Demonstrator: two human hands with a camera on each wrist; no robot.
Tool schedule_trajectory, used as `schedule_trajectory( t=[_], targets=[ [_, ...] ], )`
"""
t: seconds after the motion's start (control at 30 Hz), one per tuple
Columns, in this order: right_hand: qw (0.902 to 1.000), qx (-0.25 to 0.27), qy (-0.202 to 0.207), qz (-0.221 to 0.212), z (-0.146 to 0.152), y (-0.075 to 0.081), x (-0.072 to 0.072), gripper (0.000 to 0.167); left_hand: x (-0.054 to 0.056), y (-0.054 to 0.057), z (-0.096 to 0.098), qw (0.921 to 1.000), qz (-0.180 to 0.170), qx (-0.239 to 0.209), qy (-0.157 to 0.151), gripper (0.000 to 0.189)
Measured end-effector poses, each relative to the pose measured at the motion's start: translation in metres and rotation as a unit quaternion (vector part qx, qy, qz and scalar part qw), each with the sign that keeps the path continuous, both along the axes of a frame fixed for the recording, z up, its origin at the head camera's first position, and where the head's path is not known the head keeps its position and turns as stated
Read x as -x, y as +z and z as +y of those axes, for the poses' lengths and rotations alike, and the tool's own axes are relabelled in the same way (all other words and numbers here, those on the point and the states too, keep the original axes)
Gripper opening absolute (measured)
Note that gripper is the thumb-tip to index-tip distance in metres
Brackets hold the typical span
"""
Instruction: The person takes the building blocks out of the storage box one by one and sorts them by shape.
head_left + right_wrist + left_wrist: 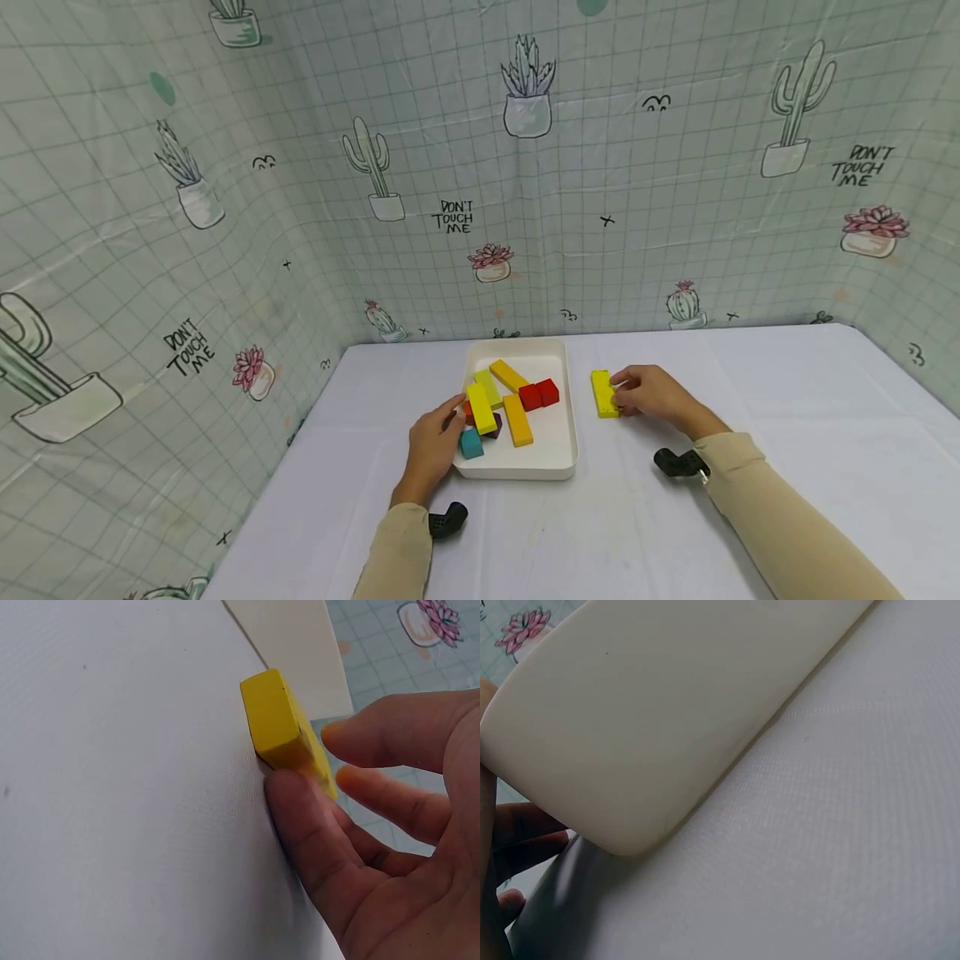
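A white tray (551,467) holds several coloured blocks. My left hand (431,442) grips the tray's left side, its thumb over the rim beside the blocks; in the left wrist view some fingers (529,821) show outside the tray wall (652,750). Right of the tray a yellow block (603,394) lies flat on the table. My right hand (654,396) is at this block's right side. In the right wrist view the thumb touches the near end of the yellow block (271,716), while the other fingers (397,735) are bent loosely and not wrapped round it.
Inside the tray lie a yellow block (482,408) on top of others, orange-yellow blocks (517,421), red cubes (540,394), a teal cube (471,444) and a lime block (488,389). A white cloth covers the table (517,542). A cactus-print curtain (600,275) stands behind.
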State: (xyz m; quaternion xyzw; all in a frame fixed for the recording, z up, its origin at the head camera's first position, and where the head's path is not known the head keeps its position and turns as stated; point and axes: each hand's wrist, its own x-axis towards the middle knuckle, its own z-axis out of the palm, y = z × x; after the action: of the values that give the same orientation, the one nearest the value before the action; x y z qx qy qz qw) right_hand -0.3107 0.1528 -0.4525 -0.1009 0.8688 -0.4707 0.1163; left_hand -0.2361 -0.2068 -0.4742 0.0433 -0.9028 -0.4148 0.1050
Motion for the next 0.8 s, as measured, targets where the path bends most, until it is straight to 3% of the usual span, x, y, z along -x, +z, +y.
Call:
schedule_trajectory(
  t=[0.4, 0.8],
  targets=[
    [0.9994, 0.023, -0.004, 0.025, -0.001, 0.009, 0.0, 0.041, 0.001, 0.0, -0.001, 0.9999, 0.005, 0.003, -0.008, 0.04],
    [0.9956, 0.094, 0.002, 0.002, -0.018, 0.016, -0.003, 0.043, -0.001, 0.001, 0.0, 0.9999, 0.002, 0.006, -0.009, 0.04]
  ],
)
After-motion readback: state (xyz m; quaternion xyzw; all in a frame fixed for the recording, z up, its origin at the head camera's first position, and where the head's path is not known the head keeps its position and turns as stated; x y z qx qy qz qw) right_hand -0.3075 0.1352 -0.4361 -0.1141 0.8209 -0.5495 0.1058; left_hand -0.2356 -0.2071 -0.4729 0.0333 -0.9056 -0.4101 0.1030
